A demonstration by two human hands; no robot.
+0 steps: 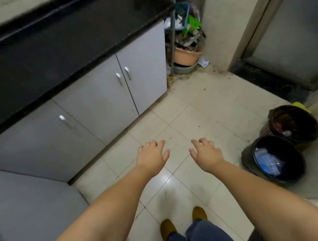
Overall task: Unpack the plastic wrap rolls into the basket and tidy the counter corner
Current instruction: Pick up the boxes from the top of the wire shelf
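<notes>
Flanking empty hands [179, 154]: grey cabinets [97, 99] left, two bins [286, 146] right.

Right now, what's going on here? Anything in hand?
Nothing is held. A person stands on the tiled floor by the black counter, with the left hand and right hand stretched forward, open and empty. A blue basket sits in the cluttered corner past the cabinets. Two black bins stand to the right. No plastic wrap rolls are visible.
</notes>
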